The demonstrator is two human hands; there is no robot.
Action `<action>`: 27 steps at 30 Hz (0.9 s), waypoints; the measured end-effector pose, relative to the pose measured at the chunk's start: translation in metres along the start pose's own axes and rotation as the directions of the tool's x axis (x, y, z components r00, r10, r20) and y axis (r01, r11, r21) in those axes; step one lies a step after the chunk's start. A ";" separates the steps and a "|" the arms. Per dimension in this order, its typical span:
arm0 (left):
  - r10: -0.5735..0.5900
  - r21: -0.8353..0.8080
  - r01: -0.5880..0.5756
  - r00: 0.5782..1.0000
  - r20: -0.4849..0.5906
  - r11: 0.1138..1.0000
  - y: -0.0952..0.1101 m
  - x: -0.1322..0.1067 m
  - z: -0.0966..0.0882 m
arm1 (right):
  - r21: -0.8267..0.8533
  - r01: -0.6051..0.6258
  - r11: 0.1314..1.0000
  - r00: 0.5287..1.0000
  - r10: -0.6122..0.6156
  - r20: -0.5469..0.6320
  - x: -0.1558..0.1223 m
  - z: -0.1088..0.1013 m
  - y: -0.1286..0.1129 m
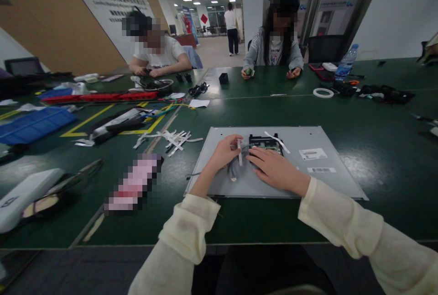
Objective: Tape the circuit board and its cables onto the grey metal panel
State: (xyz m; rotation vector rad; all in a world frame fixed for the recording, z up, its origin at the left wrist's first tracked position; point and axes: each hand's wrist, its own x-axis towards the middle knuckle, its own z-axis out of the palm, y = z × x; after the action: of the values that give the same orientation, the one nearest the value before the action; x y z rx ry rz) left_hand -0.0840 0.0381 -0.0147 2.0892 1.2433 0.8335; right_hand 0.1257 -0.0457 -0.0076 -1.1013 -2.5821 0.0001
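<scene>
A flat grey metal panel, which looks like the back of a display, lies on the green table in front of me. My left hand is over its left half, fingertips pinched on a narrow white strip. Grey cables run beneath that hand, with a small pale connector at their end. Fingers stretched out, my right hand rests beside a black-framed circuit board and partly covers it. Another white strip lies across the board's upper right. Two white labels are stuck on the panel's right side.
Left of the panel lies a heap of white strips, and nearer me a pink phone-like object. A blue tray stands farther left. Two people sit across the table. A water bottle and a white tape roll are at back right.
</scene>
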 end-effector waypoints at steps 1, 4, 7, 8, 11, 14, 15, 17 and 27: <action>0.007 0.020 -0.007 1.000 0.013 1.000 -0.001 0.000 0.000 | -0.001 0.000 1.000 1.000 0.000 0.005 0.000 0.000 0.000; 0.046 0.097 -0.051 0.998 0.050 0.994 -0.003 -0.002 -0.001 | -0.002 0.001 1.000 1.000 0.000 0.016 0.000 0.000 0.001; 0.139 0.243 -0.156 0.987 0.085 0.958 -0.006 -0.005 -0.003 | -0.001 0.006 1.000 1.000 -0.006 0.016 0.000 0.001 0.001; 0.166 0.294 -0.188 0.981 0.098 0.937 -0.007 -0.006 -0.004 | -0.001 0.008 1.000 1.000 -0.008 0.014 0.000 0.001 0.001; 0.195 0.399 -0.227 0.973 0.121 0.889 -0.013 -0.008 -0.006 | -0.003 0.011 1.000 1.000 -0.011 0.007 0.000 0.002 0.001; 0.167 0.421 -0.196 0.980 0.105 0.886 -0.019 -0.007 -0.007 | -0.005 0.011 1.000 1.000 -0.010 0.008 0.000 0.003 0.002; 0.158 0.416 -0.183 0.983 0.095 0.891 -0.020 -0.006 -0.006 | -0.005 0.011 1.000 1.000 -0.011 0.008 0.000 0.003 0.002; 0.144 0.396 -0.165 0.986 0.081 0.903 -0.020 -0.005 -0.006 | -0.002 0.011 1.000 1.000 -0.011 0.005 0.000 0.003 0.002; 0.027 0.305 -0.117 0.959 0.283 0.945 -0.001 -0.014 -0.029 | -0.001 0.010 1.000 1.000 -0.010 0.014 -0.001 0.002 0.003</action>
State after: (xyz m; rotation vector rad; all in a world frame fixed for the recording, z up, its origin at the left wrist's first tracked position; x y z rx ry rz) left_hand -0.1111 0.0306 0.0000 2.4220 1.2161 0.3656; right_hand 0.1279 -0.0439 -0.0105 -1.0926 -2.6001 0.0044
